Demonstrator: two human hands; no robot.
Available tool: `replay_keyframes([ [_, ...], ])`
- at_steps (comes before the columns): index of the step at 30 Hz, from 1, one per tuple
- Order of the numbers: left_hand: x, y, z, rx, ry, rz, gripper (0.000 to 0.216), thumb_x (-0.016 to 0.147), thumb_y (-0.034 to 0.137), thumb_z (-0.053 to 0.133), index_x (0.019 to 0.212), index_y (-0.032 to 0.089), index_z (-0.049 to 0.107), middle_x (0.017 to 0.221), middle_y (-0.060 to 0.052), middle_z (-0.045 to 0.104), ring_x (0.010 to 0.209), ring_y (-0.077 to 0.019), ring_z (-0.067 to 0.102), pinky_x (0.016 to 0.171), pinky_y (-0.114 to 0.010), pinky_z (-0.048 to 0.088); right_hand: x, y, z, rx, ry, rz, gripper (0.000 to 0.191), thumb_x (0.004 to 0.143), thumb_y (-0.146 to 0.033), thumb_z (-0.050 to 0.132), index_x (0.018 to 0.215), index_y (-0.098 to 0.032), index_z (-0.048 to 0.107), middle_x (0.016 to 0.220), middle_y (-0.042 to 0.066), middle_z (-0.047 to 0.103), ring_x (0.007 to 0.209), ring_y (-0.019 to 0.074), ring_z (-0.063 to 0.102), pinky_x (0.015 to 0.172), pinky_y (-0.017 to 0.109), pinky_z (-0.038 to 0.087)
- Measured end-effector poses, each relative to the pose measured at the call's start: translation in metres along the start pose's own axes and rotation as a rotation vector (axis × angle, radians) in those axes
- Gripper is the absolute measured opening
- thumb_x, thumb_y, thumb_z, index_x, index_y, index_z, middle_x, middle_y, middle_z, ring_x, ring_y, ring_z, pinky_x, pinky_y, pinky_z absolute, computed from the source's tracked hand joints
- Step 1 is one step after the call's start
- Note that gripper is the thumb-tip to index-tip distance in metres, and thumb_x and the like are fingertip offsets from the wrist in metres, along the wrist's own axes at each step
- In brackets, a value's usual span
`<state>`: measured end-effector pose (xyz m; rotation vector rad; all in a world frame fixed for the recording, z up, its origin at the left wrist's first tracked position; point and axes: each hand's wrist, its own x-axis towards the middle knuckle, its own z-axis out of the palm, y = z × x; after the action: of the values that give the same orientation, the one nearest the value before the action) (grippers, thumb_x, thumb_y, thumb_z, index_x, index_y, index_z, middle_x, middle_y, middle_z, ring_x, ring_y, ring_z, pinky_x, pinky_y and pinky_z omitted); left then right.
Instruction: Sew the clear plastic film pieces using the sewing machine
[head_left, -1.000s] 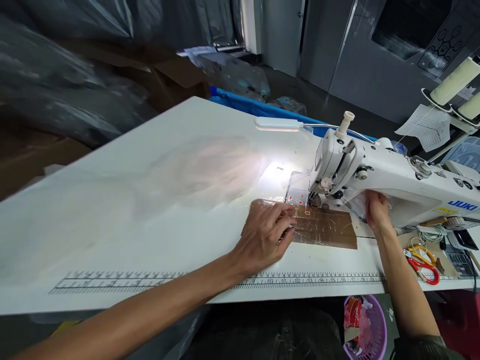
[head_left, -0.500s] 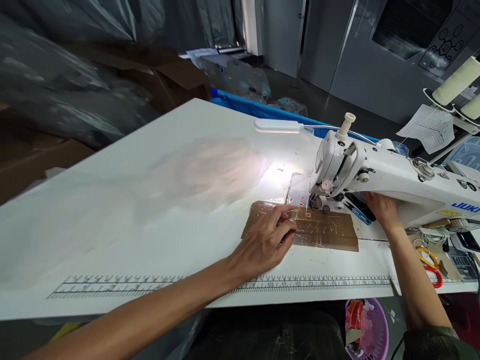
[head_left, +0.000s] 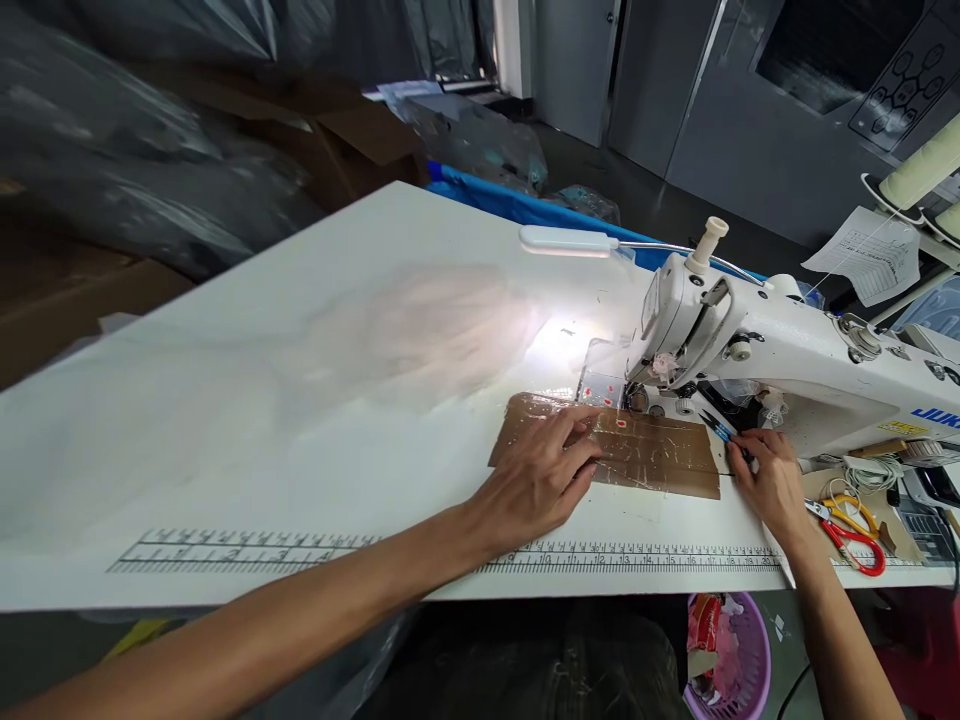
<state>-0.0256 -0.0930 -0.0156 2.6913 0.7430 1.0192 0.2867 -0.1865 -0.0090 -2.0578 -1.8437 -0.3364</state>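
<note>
My left hand (head_left: 551,465) rests on a brown strip (head_left: 660,455) that looks like card under clear tape, with small red marks near its upper edge. The fingers are bent and apart, fingertips touching its surface; what lies under the palm is hidden. My right hand (head_left: 772,480) is closed around the handle end of blue thread snips (head_left: 718,427), whose dark blades point up and left. Just beyond the strip are the needle area and metal plate (head_left: 600,385) of a white sewing machine (head_left: 795,330).
Scissors with red and yellow handles (head_left: 851,535) lie right of my right hand. A ruler scale (head_left: 637,558) runs along the front of the white table (head_left: 247,430). A lamp (head_left: 568,241) lights the tabletop. Below stands a purple basket (head_left: 754,650) of scraps.
My right hand has come out from under the machine arm toward me and now grips the thread snips. My left hand stays on the brown strip. The view has shifted slightly.
</note>
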Motion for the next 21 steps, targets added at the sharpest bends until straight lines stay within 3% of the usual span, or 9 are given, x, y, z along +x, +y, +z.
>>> replay_keyframes([
  [8,-0.001,0.0,0.002,-0.025,0.008,0.011,0.018,0.095,0.014,0.046,0.092,0.016,0.064,0.13,-0.013,0.054,0.099,-0.0223,0.063,0.089,-0.044,0.059,-0.032,0.01,-0.037,-0.081,-0.111,-0.009,0.028,0.092,-0.04,0.045,0.095,-0.02,0.065,0.082,0.009,0.071,0.074,0.0245,0.066,0.065,0.034,0.048],
  [14,-0.001,0.001,0.002,0.003,0.013,0.038,0.018,0.094,0.011,0.045,0.095,0.015,0.063,0.129,-0.015,0.054,0.101,-0.0236,0.063,0.087,-0.043,0.058,-0.048,0.038,-0.066,-0.258,-0.038,-0.096,0.031,0.093,-0.04,0.042,0.094,-0.021,0.066,0.082,0.011,0.073,0.073,0.0281,0.068,0.065,0.04,0.051],
  [17,-0.003,0.002,0.007,0.018,0.017,0.043,0.018,0.092,0.009,0.045,0.098,0.014,0.062,0.127,-0.015,0.056,0.103,-0.0248,0.063,0.088,-0.045,0.056,-0.053,0.047,-0.064,-0.256,0.006,-0.137,0.034,0.095,-0.042,0.039,0.096,-0.021,0.066,0.081,0.011,0.073,0.071,0.0285,0.069,0.061,0.04,0.051],
  [21,-0.004,0.002,0.013,0.017,0.002,0.042,0.018,0.092,0.013,0.048,0.102,0.012,0.062,0.121,-0.015,0.06,0.108,-0.026,0.061,0.091,-0.045,0.053,-0.052,0.048,-0.045,0.002,0.067,-0.168,0.03,0.092,-0.046,0.048,0.099,-0.024,0.067,0.097,0.012,0.073,0.083,0.0301,0.07,0.071,0.044,0.055],
])
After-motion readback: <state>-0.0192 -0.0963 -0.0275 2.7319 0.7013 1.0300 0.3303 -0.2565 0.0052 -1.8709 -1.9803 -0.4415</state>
